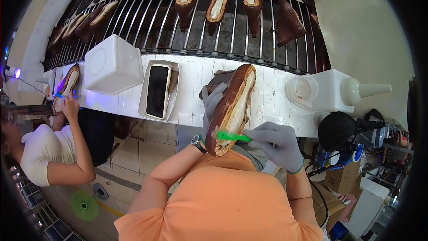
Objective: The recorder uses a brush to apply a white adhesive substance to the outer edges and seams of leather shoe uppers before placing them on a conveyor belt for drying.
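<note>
Grey knit gloves on both hands. Left hand (213,102) wraps a brown shoe upper (232,107) from the left side, fingers curled tight round its edge, sole side turned up toward the camera, pale insole showing. Shoe is tilted, toe end up and away over the white bench (196,78), heel end down near the wrist. A wristwatch (197,142) sits just below that grip.

Right hand (277,143) pinches a green brush (232,136) by its handle, fingers closed on it. Brush tip lies across the heel end of the shoe, touching the pale insole, just left of the right-hand grip.

Beyond the held shoe: a white tray (158,90) with a dark pad in it, left of the left hand, on the bench. Further left, a white square tub (112,64). Right of the shoe, a white jug with a cone-shaped spout (332,90), also on the bench, well apart from the right hand.

Behind the bench a roller rack (232,27) carries more brown shoes (218,0), soles up, in a row.

Far left, another person (49,151) in a white top holds a second shoe (66,88) with a blue tool against it. Their hands are well apart from mine.

Below right of the right hand: black round lamp-like unit (341,129) and cables; details unclear.
</note>
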{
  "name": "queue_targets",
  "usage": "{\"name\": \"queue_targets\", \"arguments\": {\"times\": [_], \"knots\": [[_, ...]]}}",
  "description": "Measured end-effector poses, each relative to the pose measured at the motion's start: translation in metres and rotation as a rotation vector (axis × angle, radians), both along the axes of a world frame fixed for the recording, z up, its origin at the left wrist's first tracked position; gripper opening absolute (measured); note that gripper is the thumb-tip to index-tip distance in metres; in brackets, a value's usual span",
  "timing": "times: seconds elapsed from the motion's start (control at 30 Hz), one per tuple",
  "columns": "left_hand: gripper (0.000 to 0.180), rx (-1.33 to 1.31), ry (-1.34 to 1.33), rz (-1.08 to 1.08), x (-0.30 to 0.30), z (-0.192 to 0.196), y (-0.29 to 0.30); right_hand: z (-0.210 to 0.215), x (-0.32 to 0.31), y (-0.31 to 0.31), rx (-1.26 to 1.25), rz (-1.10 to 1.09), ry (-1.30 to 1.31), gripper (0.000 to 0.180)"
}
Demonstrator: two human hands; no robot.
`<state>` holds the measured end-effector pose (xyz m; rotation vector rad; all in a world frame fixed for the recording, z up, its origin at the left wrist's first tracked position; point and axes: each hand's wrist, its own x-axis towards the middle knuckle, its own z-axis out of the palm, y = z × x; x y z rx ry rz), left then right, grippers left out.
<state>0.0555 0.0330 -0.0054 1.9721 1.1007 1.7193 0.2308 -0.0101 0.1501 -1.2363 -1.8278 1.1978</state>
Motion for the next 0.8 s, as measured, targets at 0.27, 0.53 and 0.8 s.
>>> {"name": "queue_targets", "arguments": {"times": [0.27,0.53,0.8], "knots": [[0.078,-0.092,-0.17,-0.038,0.009,0.03,-0.008,-0.035,0.013,-0.003,-0.196,-0.39,0.027,0.018],[0.081,-0.775,-0.715,-0.322,0.006,-0.049,-0.022,-0.004,-0.01,-0.011,-0.119,-0.157,0.087,0.023],[0.08,-0.315,0.018,-0.196,-0.01,0.038,-0.004,-0.018,0.001,0.008,0.017,-0.368,0.03,0.022]]}}
